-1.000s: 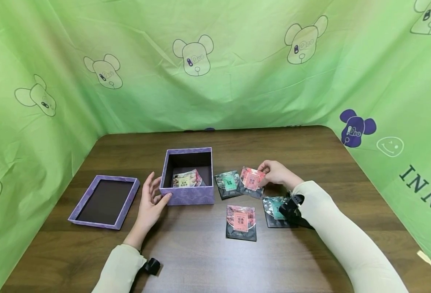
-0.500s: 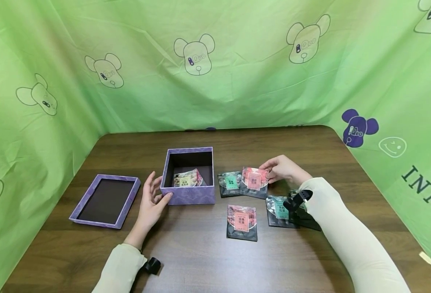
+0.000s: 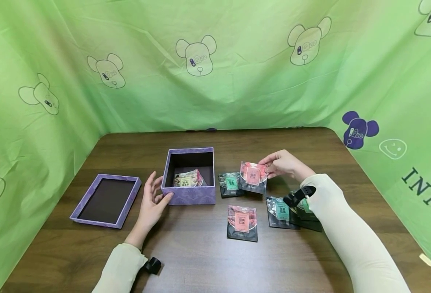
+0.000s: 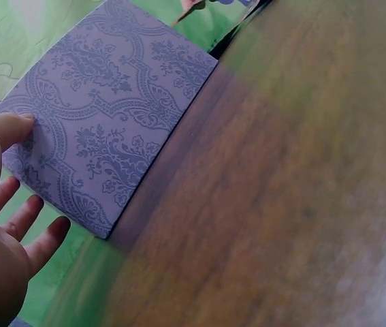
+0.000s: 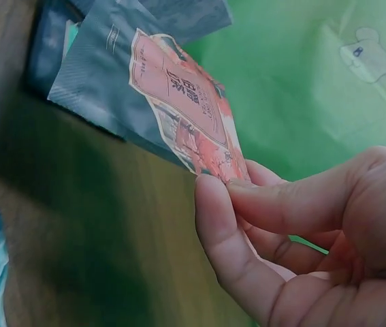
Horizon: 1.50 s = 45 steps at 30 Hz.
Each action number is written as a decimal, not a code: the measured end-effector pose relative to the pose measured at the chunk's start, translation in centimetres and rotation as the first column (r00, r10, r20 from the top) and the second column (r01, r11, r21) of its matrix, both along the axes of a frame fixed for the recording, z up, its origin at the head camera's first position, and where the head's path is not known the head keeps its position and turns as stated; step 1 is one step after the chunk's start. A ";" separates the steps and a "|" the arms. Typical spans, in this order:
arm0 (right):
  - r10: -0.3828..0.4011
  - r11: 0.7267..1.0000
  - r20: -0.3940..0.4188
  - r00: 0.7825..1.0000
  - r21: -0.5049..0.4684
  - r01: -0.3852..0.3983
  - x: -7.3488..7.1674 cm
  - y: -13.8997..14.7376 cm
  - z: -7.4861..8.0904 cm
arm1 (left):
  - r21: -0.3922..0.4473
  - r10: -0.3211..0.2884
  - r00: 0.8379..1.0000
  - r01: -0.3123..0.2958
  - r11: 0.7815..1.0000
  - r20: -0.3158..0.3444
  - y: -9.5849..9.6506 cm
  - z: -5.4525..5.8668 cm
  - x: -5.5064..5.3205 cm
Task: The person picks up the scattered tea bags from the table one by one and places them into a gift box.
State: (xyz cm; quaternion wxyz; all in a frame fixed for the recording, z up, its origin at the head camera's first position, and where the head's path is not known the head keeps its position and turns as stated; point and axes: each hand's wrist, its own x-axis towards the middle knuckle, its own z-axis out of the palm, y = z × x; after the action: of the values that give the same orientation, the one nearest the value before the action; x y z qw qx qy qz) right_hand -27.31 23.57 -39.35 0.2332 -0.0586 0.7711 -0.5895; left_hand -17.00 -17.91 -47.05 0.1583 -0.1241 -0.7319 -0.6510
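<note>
My right hand [image 3: 279, 165] pinches the edge of a pink-labelled tea sachet [image 3: 253, 174] between thumb and fingers. In the right wrist view the sachet [image 5: 169, 102] is tilted, its dark end pointing away from my fingertips. Just left of it lies a green-labelled sachet [image 3: 231, 184], partly overlapped in the head view. My left hand [image 3: 153, 201] rests at the near left corner of an open purple box [image 3: 189, 197]. Its thumb touches the patterned front face [image 4: 104, 116], while the other fingers stay extended beside the left wall. Inside the box is a yellow-labelled sachet [image 3: 186, 179].
The purple lid [image 3: 127, 203] lies inside up at the left. Nearer me is another pink-labelled sachet [image 3: 242, 224]. Under my right forearm lie a teal-labelled sachet [image 3: 277, 213] and dark green ones [image 3: 305, 211]. A green curtain [image 3: 230, 97] hangs behind the wooden table [image 3: 201, 260].
My right hand has moved slightly right and back, raising the pink-labelled sachet and tilting it up beside the green-labelled one. My left hand has kept its place at the box.
</note>
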 end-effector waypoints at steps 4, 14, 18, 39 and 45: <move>0.001 1.000 -0.015 1.000 -0.011 -0.001 -0.1 -0.4 0.7 | -0.005 0.002 1.000 -0.002 1.000 0.007 0.0 0.0 0.0; 0.004 1.000 -0.035 0.999 -0.031 -0.005 -0.8 -2.2 2.7 | -0.007 0.010 1.000 -0.010 1.000 0.010 0.0 -0.1 0.0; 0.016 0.998 -0.046 0.999 -0.058 -0.018 -1.3 -3.5 3.7 | -0.007 0.008 1.000 -0.008 1.000 0.004 0.0 -0.1 0.0; 0.040 0.998 -0.035 0.999 -0.057 -0.042 -3.2 -11.8 6.6 | -0.023 0.015 1.000 -0.014 1.000 0.008 0.0 0.3 0.1; 0.077 0.997 -0.014 0.997 -0.018 -0.077 -3.4 -14.6 6.7 | -0.027 0.018 1.000 -0.018 0.999 0.013 0.0 0.3 0.2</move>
State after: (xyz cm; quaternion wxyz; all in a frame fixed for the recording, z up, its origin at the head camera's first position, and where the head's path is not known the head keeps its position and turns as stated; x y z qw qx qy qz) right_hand -30.72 8.95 -32.65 0.2501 -0.0944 0.7642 -0.5870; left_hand -16.85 -17.88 -46.77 0.1576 -0.1153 -0.7427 -0.6405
